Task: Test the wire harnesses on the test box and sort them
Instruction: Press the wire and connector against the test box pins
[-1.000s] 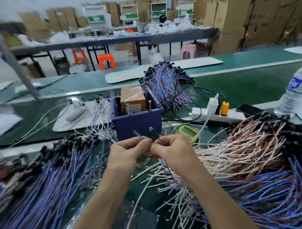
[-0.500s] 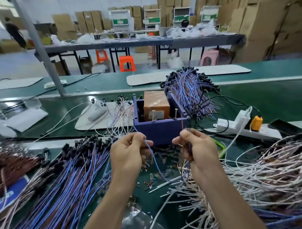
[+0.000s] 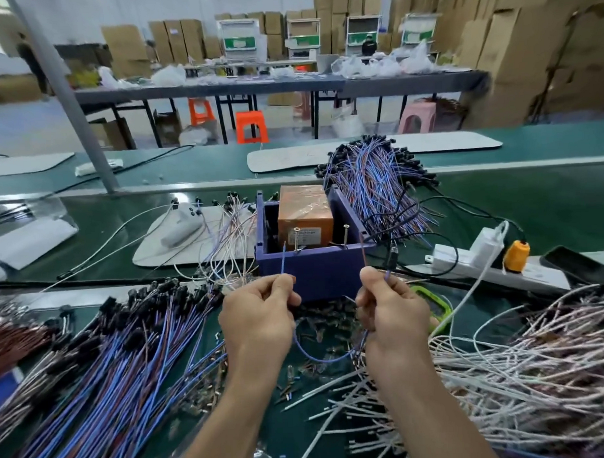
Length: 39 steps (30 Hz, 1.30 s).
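A person's left grip and right grip each pinch one end of a blue wire harness sagging between them, purple test box at twelve o'clock.

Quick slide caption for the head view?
Left hand and right hand pinch a blue wire harness, its ends upright before the purple test box.

A blue harness sags in a loop, ends upright before the purple box, whose front rim seemingly carries two pins.
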### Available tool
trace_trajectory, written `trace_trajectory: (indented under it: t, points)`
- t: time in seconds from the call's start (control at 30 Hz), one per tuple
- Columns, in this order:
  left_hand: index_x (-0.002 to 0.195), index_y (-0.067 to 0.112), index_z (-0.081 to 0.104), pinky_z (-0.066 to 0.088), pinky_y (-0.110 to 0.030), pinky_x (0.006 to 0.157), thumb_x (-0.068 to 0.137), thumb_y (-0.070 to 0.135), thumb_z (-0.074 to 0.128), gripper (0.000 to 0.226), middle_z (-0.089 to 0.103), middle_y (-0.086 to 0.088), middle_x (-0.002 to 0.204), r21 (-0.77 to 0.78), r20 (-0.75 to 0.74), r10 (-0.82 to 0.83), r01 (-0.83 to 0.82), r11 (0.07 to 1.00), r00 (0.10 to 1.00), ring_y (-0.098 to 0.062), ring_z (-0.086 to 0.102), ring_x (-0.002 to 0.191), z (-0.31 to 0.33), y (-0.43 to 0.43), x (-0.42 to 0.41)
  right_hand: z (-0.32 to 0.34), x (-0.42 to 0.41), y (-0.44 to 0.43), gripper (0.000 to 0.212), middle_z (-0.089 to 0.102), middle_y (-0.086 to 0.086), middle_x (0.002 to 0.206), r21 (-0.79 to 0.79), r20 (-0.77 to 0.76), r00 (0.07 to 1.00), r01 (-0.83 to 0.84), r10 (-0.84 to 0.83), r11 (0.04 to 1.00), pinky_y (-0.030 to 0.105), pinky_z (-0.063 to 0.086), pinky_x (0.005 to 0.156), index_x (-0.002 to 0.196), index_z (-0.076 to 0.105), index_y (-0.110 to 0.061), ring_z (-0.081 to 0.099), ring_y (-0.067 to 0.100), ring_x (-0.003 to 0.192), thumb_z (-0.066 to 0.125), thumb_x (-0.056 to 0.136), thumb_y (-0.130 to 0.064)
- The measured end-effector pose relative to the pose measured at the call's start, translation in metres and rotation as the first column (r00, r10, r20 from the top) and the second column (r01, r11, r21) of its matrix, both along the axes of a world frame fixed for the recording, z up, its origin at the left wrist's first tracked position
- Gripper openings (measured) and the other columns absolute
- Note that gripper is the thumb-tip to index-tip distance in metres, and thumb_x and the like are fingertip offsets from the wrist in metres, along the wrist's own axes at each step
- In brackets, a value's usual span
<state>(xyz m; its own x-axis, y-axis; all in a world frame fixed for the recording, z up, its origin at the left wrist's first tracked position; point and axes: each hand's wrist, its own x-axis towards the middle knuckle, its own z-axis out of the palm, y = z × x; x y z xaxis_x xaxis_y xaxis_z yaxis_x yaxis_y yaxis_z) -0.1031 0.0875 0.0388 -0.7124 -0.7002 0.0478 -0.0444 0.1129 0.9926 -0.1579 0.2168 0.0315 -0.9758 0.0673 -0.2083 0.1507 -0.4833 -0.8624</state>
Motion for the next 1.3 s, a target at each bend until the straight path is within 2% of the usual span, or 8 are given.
trace_trajectory:
  t: [0.1,0.2,0.3,0.43,0.53,0.8,1.03,1.3]
  points:
    - [0.063,0.027,0.076,0.039,-0.022,0.036,0.097,0.027,0.072,0.034,0.069,-0.001,0.054,-0.03,0.007,0.051,-0.051,0.998,0.999,-0.014,0.051,0.034,-0.004,0.001,-0.001,-0.004,0.0,0.001,0.033,0.055,0.001,0.051,-0.028,-0.006,1.0,-0.012,0.012,1.0,0.019,0.032,0.043,0.062,0.061,-0.017,0.04,0.01,0.044,0.071,0.093,-0.011]
    - [0.062,0.031,0.074,0.041,-0.023,0.037,0.095,0.033,0.072,0.033,0.064,0.001,0.046,-0.102,0.028,0.062,-0.059,0.993,0.998,-0.012,0.053,0.033,-0.004,-0.001,-0.001,-0.007,-0.001,0.001,0.031,0.055,0.001,0.051,-0.017,-0.017,0.999,-0.028,0.027,0.999,0.021,0.032,0.045,0.065,0.061,-0.015,0.041,0.01,0.045,0.071,0.094,-0.011]
    - [0.058,0.026,0.072,0.037,-0.019,0.035,0.093,0.03,0.073,0.035,0.061,0.003,0.043,-0.162,0.057,0.071,-0.06,0.985,0.996,-0.008,0.048,0.03,-0.004,-0.001,-0.002,-0.008,-0.002,0.001,0.031,0.055,0.0,0.05,-0.012,-0.019,0.999,-0.028,0.028,1.0,0.022,0.032,0.047,0.065,0.06,-0.015,0.042,0.01,0.045,0.07,0.094,-0.011]
    - [0.056,0.023,0.07,0.041,-0.026,0.034,0.091,0.028,0.073,0.035,0.058,0.003,0.041,-0.186,0.085,0.072,-0.056,0.981,0.994,-0.009,0.044,0.03,-0.003,-0.002,-0.003,-0.008,-0.002,0.002,0.034,0.055,0.0,0.05,-0.02,-0.023,0.999,-0.028,0.027,0.999,0.023,0.033,0.047,0.062,0.062,-0.018,0.043,0.01,0.045,0.071,0.093,-0.01]
    - [0.054,0.022,0.069,0.034,-0.02,0.034,0.09,0.028,0.073,0.037,0.054,0.005,0.038,-0.2,0.07,0.067,-0.052,0.978,0.995,-0.007,0.041,0.028,-0.002,-0.002,-0.004,-0.008,-0.001,0.001,0.037,0.055,0.001,0.05,-0.026,-0.027,0.999,-0.03,0.029,0.999,0.022,0.032,0.045,0.058,0.062,-0.019,0.042,0.01,0.045,0.071,0.093,-0.01]
    - [0.056,0.02,0.068,0.031,-0.017,0.035,0.091,0.027,0.073,0.036,0.055,0.003,0.039,-0.222,0.014,0.012,-0.009,0.975,1.0,-0.008,0.039,0.03,0.0,0.001,-0.009,-0.01,-0.003,0.001,0.034,0.054,0.001,0.05,-0.016,-0.03,0.999,-0.026,0.025,1.0,0.021,0.032,0.043,0.061,0.059,-0.016,0.04,0.012,0.045,0.071,0.093,-0.009]
    - [0.058,0.015,0.066,0.03,-0.022,0.036,0.092,0.026,0.072,0.036,0.057,-0.007,0.047,-0.257,-0.023,0.005,-0.011,0.966,1.0,-0.011,0.036,0.033,-0.001,0.003,-0.01,-0.011,-0.003,0.001,0.03,0.053,0.0,0.049,0.042,-0.051,0.999,0.004,-0.002,0.999,0.025,0.03,0.046,0.065,0.06,-0.013,0.038,0.012,0.045,0.071,0.092,-0.007]
    - [0.058,0.023,0.069,0.033,-0.018,0.035,0.093,0.025,0.072,0.035,0.058,0.003,0.044,-0.261,-0.027,-0.005,-0.002,0.965,1.0,-0.007,0.039,0.032,0.002,0.004,-0.008,-0.013,-0.003,0.001,0.032,0.052,0.0,0.047,0.057,-0.07,0.997,0.023,-0.019,0.998,0.021,0.03,0.042,0.063,0.059,-0.013,0.036,0.011,0.041,0.071,0.092,-0.006]
